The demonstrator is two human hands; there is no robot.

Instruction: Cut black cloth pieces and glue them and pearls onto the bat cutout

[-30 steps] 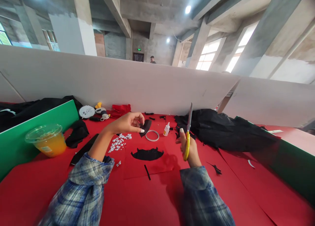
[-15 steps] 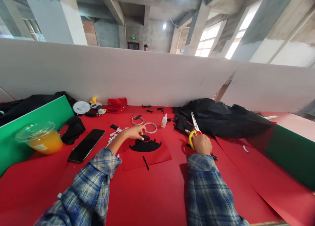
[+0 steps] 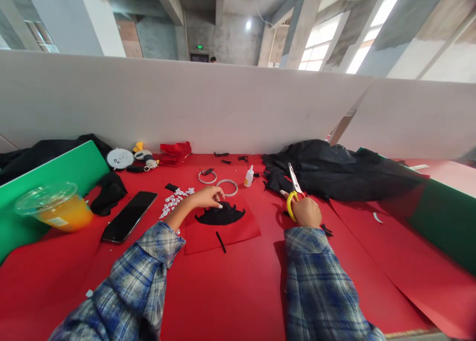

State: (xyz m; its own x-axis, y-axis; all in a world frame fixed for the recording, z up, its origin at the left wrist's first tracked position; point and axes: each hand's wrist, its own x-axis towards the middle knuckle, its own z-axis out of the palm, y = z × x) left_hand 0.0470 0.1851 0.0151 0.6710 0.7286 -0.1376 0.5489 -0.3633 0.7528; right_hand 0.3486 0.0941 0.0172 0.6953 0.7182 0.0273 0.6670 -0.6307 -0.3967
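- The small black piece (image 3: 226,205) is now overlapping the jagged black cutout (image 3: 219,217), lower than half a second ago; the left hand (image 3: 208,197) is also sitting lower over it.
- The left fingers are curling at the small piece; whether they are pinching it or only pressing, I cannot tell.
- The right hand (image 3: 308,213) is gripping the scissors (image 3: 296,188) by their yellow handle, beside the black fabric (image 3: 316,167).
- The cutout is lying on the red sheet (image 3: 243,234), its outline looking already cut; a thin black strip (image 3: 220,242) is lying just below it.
- Joining seems not yet done: the pieces are overlapping, and no fastening is showing.
- The white beads (image 3: 171,202) are lying loose, seemingly unused.
- The small bottle (image 3: 249,177) is standing upright beyond the cutout, with neither hand touching it.
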